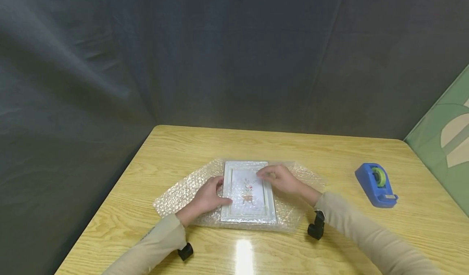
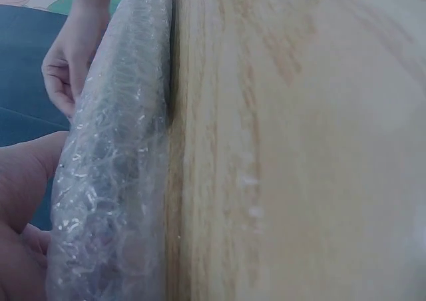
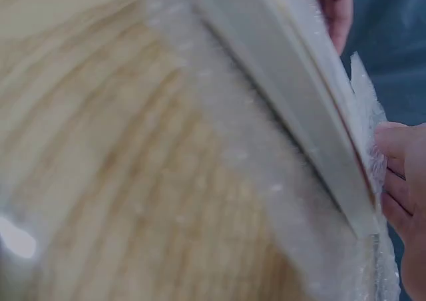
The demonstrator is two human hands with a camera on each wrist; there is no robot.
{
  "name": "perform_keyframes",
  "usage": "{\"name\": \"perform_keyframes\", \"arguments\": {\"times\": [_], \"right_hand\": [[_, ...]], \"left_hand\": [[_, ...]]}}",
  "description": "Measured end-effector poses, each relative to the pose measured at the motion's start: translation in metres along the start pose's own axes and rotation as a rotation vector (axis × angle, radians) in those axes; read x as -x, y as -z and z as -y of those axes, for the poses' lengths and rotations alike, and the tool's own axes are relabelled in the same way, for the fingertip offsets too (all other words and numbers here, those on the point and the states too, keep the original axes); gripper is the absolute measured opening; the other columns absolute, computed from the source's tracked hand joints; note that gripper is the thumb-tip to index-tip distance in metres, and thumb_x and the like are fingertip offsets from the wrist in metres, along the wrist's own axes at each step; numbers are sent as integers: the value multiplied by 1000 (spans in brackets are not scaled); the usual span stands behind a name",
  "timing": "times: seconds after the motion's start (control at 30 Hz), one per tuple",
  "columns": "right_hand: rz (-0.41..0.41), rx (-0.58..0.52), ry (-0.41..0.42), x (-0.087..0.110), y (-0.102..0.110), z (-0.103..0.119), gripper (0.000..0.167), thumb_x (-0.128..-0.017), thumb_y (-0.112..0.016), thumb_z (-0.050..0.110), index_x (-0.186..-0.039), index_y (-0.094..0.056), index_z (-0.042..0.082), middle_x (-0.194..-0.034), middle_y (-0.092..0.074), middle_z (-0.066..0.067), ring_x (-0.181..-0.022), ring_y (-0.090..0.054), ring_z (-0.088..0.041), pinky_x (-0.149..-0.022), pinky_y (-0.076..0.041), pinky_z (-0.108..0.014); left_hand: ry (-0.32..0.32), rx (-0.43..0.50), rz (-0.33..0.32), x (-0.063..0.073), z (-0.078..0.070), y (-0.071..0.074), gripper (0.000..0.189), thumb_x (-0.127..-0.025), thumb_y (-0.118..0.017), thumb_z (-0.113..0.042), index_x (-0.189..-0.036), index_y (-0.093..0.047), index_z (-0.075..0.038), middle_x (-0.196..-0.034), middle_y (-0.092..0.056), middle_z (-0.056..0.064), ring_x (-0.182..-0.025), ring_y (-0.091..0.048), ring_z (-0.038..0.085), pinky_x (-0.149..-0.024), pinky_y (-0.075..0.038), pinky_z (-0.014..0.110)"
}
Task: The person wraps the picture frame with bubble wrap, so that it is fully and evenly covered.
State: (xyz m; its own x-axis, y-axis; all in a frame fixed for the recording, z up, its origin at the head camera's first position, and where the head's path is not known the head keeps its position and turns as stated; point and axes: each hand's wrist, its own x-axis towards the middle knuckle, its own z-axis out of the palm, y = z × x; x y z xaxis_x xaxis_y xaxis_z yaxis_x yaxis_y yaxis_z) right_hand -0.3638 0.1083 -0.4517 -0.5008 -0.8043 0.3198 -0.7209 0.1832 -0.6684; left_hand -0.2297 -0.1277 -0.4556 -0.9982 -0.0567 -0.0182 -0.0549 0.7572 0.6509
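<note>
A picture frame [image 1: 272,210] with a pale, whitish border and a small flower print lies face up on a sheet of bubble wrap [image 1: 183,193]. Clear bubbles also overlap part of its face. My left hand [image 1: 209,195] holds the frame's left edge, thumb over the border and fingers along the side. At the frame's upper right, my right hand [image 1: 281,179] pinches the edge of a bubble wrap flap, which shows between its fingers in the right wrist view. From the left wrist, wrap [image 2: 113,181] covers the near side and hides the frame.
A blue tape dispenser [image 1: 375,187] with a green roll stands on the wooden table [image 1: 198,140] to the right. Dark curtains [image 1: 234,63] hang behind and to the left. A green patterned panel [image 1: 450,145] borders the right side.
</note>
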Motion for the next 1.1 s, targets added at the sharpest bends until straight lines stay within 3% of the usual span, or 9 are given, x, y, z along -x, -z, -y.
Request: {"name": "perform_keyframes", "arguments": {"times": [0.13,0.37,0.53,0.63,0.77,0.87,0.97,1.1], "right_hand": [[-4,40,51,2,-6,-3,16,-85,-60,3,-99,-67,1,-98,-67,-10,-90,-63,-21,-81,-52,-31],[-15,153,71,6,-13,-4,15,-84,-61,7,-98,-67,4,-96,-68,-5,-84,-63,-14,-77,-52,-27],[3,149,115,9,-17,0,19,-83,-63,7,-100,-65,1,-95,-66,-7,-81,-61,-14,-74,-52,-27],[21,216,138,11,-21,2,34,-81,-67,22,-107,-63,0,-101,-63,-8,-88,-58,-16,-79,-51,-30],[35,398,136,15,-29,5,64,-73,-68,49,-114,-60,1,-108,-58,-8,-100,-52,-20,-89,-44,-35],[22,460,120,16,-33,7,73,-68,-69,55,-116,-60,1,-110,-57,-9,-102,-50,-22,-91,-41,-37],[10,456,120,15,-34,9,72,-66,-72,53,-114,-60,1,-109,-57,-9,-102,-50,-22,-91,-42,-37],[16,446,119,15,-34,11,70,-66,-73,50,-114,-60,0,-108,-57,-9,-100,-51,-22,-90,-42,-37]], "left_hand": [[-3,0,-3,0,0,0,83,-65,-78,-35,-132,-41,-3,-115,-54,10,-102,-54,26,-87,-46,42],[4,9,-6,1,0,-1,82,-66,-77,-34,-133,-41,-2,-115,-54,10,-103,-53,27,-87,-45,43],[3,-12,-8,1,-1,-1,83,-67,-77,-34,-133,-40,-2,-116,-54,11,-102,-53,27,-87,-45,43],[-4,-25,-7,0,0,-2,83,-67,-77,-34,-133,-40,-1,-115,-54,11,-102,-53,27,-87,-45,43],[-30,-20,4,-1,1,-1,83,-67,-77,-33,-134,-39,0,-118,-52,13,-103,-53,28,-89,-45,43],[-54,-25,9,-2,1,-1,82,-68,-76,-33,-134,-39,0,-121,-50,15,-106,-52,29,-91,-44,43],[-79,-89,-8,-3,1,-1,82,-69,-75,-34,-134,-40,1,-126,-47,15,-109,-50,29,-93,-43,43],[-184,-264,-37,-5,-1,0,83,-69,-74,-37,-133,-39,2,-135,-40,17,-120,-41,31,-96,-41,45]]}}
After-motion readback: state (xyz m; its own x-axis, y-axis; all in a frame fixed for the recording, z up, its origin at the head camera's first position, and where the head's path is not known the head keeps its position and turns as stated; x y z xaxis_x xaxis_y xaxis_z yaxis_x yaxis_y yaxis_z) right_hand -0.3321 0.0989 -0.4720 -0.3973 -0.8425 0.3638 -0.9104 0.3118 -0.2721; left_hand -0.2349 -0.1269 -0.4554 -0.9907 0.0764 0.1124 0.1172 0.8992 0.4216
